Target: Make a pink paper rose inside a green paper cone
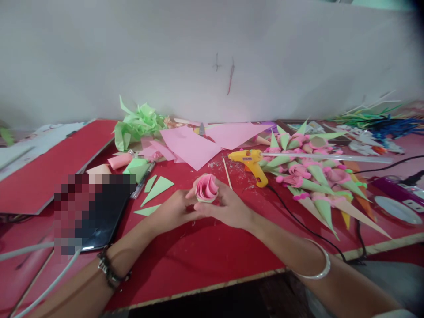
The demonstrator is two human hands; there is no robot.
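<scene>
Both hands [233, 205], fingers curled partway closed, hold a pink paper spiral [207, 187] between them.

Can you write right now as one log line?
left hand: holding rolled pink paper flower | right hand: holding same flower | yellow glue gun: beyond hands, to the right | green paper pieces: on red table
</scene>
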